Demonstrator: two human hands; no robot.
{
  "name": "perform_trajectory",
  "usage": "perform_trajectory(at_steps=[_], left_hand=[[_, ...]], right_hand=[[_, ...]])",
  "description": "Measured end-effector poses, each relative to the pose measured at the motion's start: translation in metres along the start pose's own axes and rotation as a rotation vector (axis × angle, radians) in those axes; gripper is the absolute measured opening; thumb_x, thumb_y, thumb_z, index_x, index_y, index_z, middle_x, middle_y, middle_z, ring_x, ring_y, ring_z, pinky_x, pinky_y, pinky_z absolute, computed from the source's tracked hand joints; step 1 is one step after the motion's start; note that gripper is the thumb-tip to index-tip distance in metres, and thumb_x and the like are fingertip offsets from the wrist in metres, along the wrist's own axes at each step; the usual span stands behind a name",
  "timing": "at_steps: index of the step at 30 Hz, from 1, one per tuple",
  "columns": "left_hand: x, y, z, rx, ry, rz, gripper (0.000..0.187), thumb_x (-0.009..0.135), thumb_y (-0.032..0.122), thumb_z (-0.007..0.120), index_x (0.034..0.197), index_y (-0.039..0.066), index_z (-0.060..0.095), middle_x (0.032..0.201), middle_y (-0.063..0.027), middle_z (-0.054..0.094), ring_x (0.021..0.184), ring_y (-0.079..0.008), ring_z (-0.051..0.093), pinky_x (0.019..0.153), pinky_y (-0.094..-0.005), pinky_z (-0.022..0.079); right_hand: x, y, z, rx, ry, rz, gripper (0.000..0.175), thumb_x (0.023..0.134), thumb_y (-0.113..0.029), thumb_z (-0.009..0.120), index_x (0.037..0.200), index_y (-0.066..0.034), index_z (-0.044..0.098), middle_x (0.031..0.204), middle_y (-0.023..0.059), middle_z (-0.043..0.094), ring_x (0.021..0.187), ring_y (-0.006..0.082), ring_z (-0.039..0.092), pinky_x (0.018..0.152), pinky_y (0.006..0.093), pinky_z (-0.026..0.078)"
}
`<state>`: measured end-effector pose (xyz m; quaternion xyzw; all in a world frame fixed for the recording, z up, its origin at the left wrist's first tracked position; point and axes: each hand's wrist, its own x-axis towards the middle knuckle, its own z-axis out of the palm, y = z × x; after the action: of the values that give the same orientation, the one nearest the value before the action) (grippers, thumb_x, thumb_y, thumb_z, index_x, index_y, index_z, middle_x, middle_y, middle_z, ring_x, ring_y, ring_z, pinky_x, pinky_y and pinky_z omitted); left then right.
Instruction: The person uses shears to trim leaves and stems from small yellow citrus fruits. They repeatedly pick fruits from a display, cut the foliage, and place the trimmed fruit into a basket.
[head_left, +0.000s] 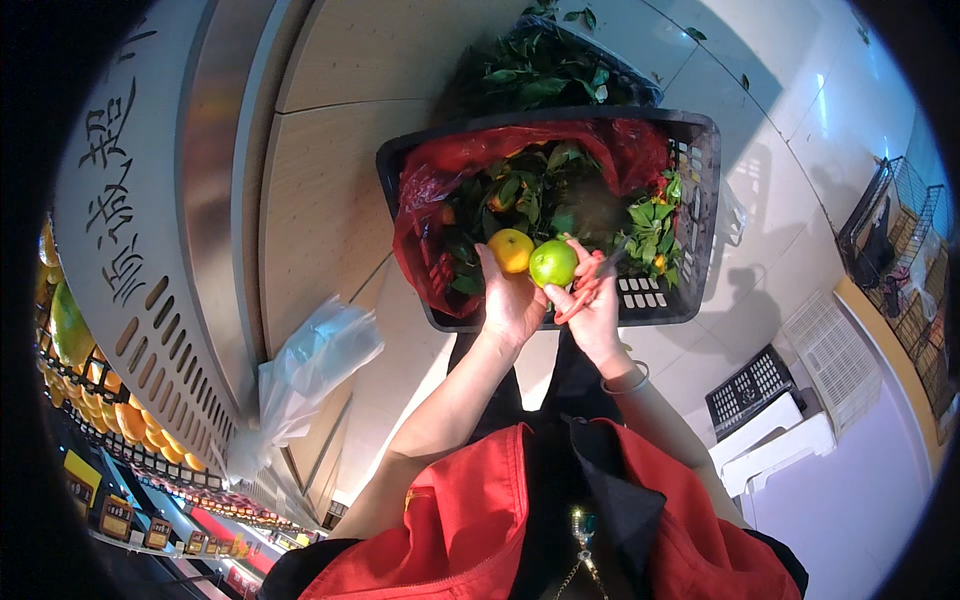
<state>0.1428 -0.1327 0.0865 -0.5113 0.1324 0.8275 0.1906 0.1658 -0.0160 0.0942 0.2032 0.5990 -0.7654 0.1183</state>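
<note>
My left hand (510, 304) holds an orange-yellow citrus fruit (511, 250) against its thumb and fingers. Beside it, a green citrus fruit (553, 263) sits between both hands, at the fingertips of my right hand (592, 307). Red-handled scissors (576, 304) are in my right hand, their dark blades pointing up and right and partly blurred. Below the hands stands a black plastic basket (709, 217) lined with a red plastic bag (420, 202). Inside lie leafy citrus fruits (504, 199), with bright green leaves (654, 229) at the basket's right side.
Beyond the basket is a bag of cut leaves (540, 82). A wooden cabinet (330, 172) stands at left, with clear plastic bags (322, 360) hanging from it near a fruit display (131, 420). At right are a black crate (750, 390), a white stool (780, 442) and wire baskets (911, 247).
</note>
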Motion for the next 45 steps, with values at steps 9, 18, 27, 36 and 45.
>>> perform_trajectory(at_steps=[9, 18, 27, 36, 45], left_hand=[[-0.001, 0.056, -0.033, 0.079, -0.171, -0.063, 0.069, 0.084, 0.071, 0.040, 0.114, 0.010, 0.052, 0.081, -0.0147, 0.059, 0.073, -0.0314, 0.061, 0.065, -0.0456, 0.052], [-0.012, 0.055, -0.062, 0.258, -0.118, -0.187, 0.075, 0.086, 0.071, 0.033, 0.111, 0.002, 0.051, 0.092, -0.0188, 0.061, 0.062, -0.0305, 0.062, 0.056, -0.0414, 0.053], [-0.007, 0.037, -0.049, 0.227, -0.270, -0.327, 0.079, 0.086, 0.072, 0.032, 0.127, 0.005, 0.046, 0.122, -0.0208, 0.054, 0.071, -0.0340, 0.063, 0.064, -0.0405, 0.055], [-0.022, 0.023, -0.018, 0.363, -0.238, -0.186, 0.081, 0.080, 0.077, 0.038, 0.132, 0.014, 0.043, 0.116, -0.0142, 0.055, 0.081, -0.0310, 0.064, 0.067, -0.0401, 0.054], [-0.027, 0.032, -0.020, 0.160, -0.213, -0.150, 0.076, 0.077, 0.072, 0.051, 0.126, 0.015, 0.048, 0.115, -0.0136, 0.055, 0.081, -0.0290, 0.060, 0.072, -0.0416, 0.053]], right_hand=[[0.031, 0.058, -0.084, -1.262, -0.038, 0.150, 0.021, 0.083, -0.006, 0.059, 0.100, 0.0008, 0.049, 0.082, 0.0156, 0.063, 0.076, 0.0290, 0.065, 0.065, 0.0392, 0.052], [0.052, 0.143, -0.098, -1.663, -0.180, 0.052, 0.030, 0.077, -0.024, 0.064, 0.096, -0.0034, 0.052, 0.084, 0.0145, 0.062, 0.080, 0.0296, 0.063, 0.071, 0.0390, 0.050], [0.019, 0.025, -0.087, 0.215, -0.052, 0.504, 0.039, 0.073, -0.005, 0.077, 0.100, -0.0086, 0.049, 0.092, -0.0037, 0.047, 0.080, 0.0106, 0.051, 0.070, 0.0265, 0.045], [-0.001, 0.016, -0.026, -0.138, -0.078, -0.115, 0.039, 0.075, 0.013, 0.062, 0.098, -0.0072, 0.036, 0.126, 0.0137, 0.055, 0.078, 0.0080, 0.051, 0.067, 0.0219, 0.047], [-0.012, -0.036, -0.026, -0.654, -0.085, -0.283, 0.040, 0.070, -0.013, 0.079, 0.098, 0.0006, 0.054, 0.094, 0.0093, 0.061, 0.068, 0.0146, 0.054, 0.060, 0.0261, 0.046]])
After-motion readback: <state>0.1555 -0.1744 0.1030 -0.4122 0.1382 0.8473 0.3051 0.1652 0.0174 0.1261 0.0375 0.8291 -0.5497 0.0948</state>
